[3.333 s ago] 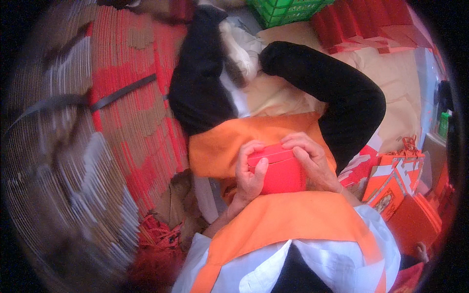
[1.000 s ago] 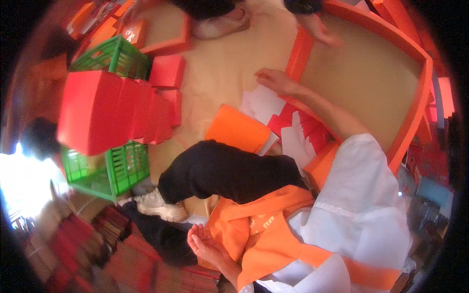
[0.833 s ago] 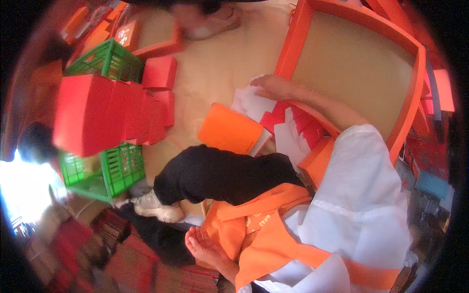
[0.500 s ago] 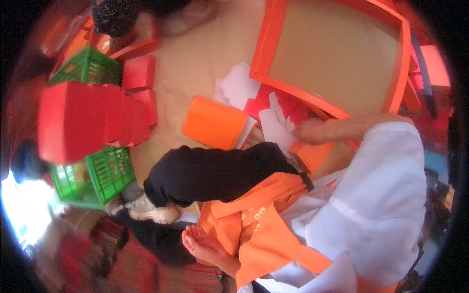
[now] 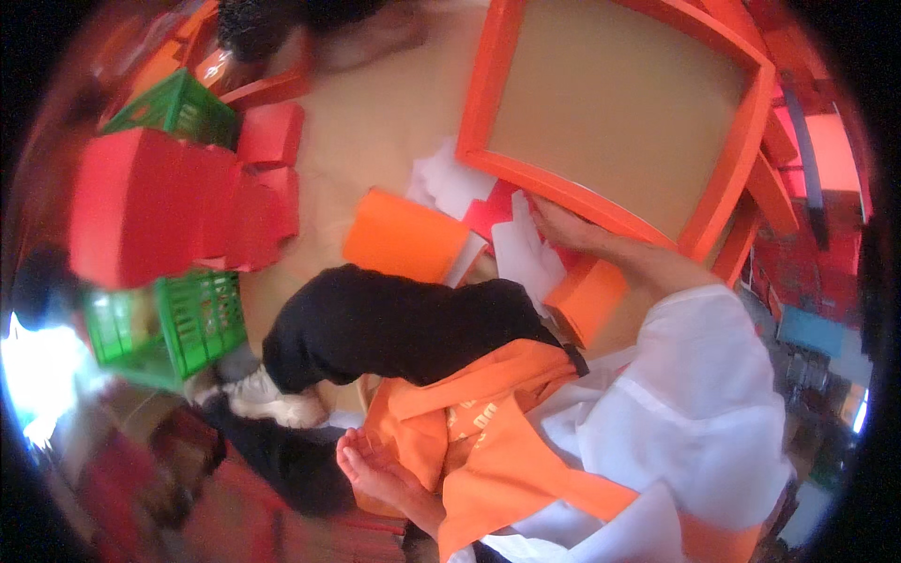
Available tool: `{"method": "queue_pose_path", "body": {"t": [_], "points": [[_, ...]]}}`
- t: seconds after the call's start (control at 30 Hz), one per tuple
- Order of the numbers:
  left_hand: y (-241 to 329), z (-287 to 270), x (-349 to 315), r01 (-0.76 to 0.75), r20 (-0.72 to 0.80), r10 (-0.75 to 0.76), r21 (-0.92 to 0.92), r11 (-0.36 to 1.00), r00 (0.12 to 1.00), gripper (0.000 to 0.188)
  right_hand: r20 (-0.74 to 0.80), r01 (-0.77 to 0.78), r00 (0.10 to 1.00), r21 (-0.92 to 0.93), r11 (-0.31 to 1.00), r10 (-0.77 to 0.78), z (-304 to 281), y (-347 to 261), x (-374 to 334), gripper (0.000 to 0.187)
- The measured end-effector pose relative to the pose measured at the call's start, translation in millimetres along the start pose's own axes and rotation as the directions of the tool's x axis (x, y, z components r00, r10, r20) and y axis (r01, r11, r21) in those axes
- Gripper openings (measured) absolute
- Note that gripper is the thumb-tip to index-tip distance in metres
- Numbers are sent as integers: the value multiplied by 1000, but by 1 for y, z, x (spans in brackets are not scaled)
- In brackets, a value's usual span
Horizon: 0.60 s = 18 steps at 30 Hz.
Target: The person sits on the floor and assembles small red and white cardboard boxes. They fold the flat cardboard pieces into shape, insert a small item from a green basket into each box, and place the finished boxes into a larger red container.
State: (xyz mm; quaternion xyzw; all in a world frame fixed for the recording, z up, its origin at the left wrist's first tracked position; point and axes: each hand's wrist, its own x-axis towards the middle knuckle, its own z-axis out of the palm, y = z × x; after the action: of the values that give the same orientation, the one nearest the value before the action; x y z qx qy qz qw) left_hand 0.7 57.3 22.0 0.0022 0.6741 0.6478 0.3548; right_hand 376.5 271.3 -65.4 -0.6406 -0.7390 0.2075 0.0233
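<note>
My right hand reaches forward against the near edge of a large orange-red rectangular frame with a tan inside. Beside its fingers lie crumpled white paper and red pieces. The fingertips are partly hidden and blurred, so I cannot tell whether they grip anything. My left hand rests low beside my orange apron, fingers loosely apart and holding nothing. An orange block sits under my right forearm, and a larger orange box lies beyond my black-trousered leg.
Red boxes are stacked at the left between a green crate and another green crate. More orange-red frames lean at the right. Another person's dark hair shows at the far left.
My right hand has moved left and forward, up to the frame's near edge. The frame and most of the scene have shifted slightly left in view. My left hand stays open.
</note>
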Motion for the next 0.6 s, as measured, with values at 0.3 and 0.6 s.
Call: {"method": "queue_pose_path", "body": {"t": [0.3, 0.6], "points": [[2, -4, -4, -8, -87, 6, -21, 1000, 996, 16, -193, -103, 977, -85, 991, 85, 51, 12, 62, 39], [-3, -5, -7, 32, -37, -33, -39, 999, 999, 16, 119, -31, 992, -10, 999, 32, 17, -10, 61, 43]]}}
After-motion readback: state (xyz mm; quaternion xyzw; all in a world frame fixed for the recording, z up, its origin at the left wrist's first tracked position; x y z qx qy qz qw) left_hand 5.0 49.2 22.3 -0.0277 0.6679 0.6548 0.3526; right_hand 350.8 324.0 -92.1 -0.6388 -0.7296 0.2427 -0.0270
